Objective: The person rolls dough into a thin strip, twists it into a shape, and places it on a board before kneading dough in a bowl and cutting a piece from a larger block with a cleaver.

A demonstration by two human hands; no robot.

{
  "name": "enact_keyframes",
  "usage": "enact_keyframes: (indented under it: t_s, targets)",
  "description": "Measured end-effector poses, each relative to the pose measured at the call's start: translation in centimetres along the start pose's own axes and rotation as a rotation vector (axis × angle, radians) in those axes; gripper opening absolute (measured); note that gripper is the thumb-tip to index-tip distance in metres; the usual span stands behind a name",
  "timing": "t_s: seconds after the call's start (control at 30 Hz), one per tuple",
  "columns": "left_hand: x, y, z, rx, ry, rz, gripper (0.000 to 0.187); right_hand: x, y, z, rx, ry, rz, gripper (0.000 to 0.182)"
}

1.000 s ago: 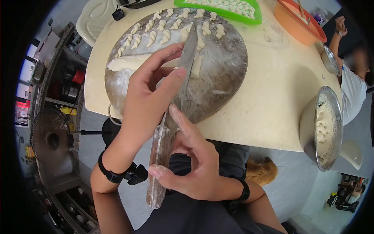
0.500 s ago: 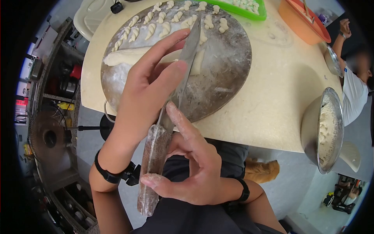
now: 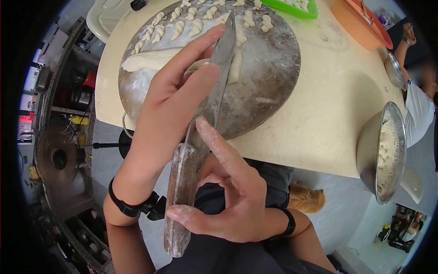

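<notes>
Knife [image 3: 224, 52], head view: held up in front of the board, tip away from the body, handle [image 3: 181, 182] toward it. Left hand [image 3: 162, 109] has it by the blade, thumb on the near side, fingers bent round behind, nearly closed; likely the main support. Right hand [image 3: 242, 196] has a looser hold: thumb on handle, index reaching to the blade base, wide gap between, other fingers curled. Probably steadies the back end; can't tell how much weight it takes.

Round board [image 3: 255, 109] sits on the table [image 3: 328, 114], under the dough. Long dough roll [image 3: 148, 60] lies across it, partly hidden by left hand; flat dough strip [image 3: 235, 68] shows just beside the blade. Twisted pieces [image 3: 196, 27] sit toward the far rim, spaced apart, presumably so they don't stick. White dusting on board likely does the same job.
</notes>
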State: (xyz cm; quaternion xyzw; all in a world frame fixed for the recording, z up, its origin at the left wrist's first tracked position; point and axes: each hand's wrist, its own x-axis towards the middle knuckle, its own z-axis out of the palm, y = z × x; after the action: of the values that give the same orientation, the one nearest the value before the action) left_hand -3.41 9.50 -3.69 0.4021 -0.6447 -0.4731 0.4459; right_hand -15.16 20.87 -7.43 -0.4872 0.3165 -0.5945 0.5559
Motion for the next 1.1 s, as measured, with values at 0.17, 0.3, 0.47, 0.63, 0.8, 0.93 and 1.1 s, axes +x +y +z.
enact_keyframes:
  t_s: [0.17,0.3,0.47,0.63,0.8,0.93,1.1]
  targets:
    - [-0.4,0.3,-0.5,0.025,0.007,-0.067,0.055,0.0,-0.7,-0.2,-0.042,-0.058,0.065,0.108]
    - [-0.9,0.1,-0.9,0.060,0.033,-0.060,0.056,-0.3,-0.4,0.0,-0.085,-0.071,0.085,0.108]
    - [-1.3,0.1,-0.7,0.055,0.081,-0.060,0.056,-0.4,-0.3,-0.1,-0.081,-0.090,0.091,0.106]
    - [-1.1,0.2,-0.4,0.052,0.060,-0.028,0.056,-0.4,-0.1,0.3,-0.067,-0.027,0.025,0.103]
    - [-1.2,0.5,-0.6,0.055,0.047,-0.027,0.055,-0.9,-0.8,-0.4,0.004,-0.114,0.100,0.107]
    - [-1.8,0.5,-0.7,0.016,0.041,-0.017,0.055,-1.2,-1.2,-0.7,0.053,-0.179,0.154,0.109]
    - [-2.5,0.7,0.2,0.014,0.081,0.031,0.050,-1.7,-1.5,-0.4,0.079,-0.141,0.193,0.107]
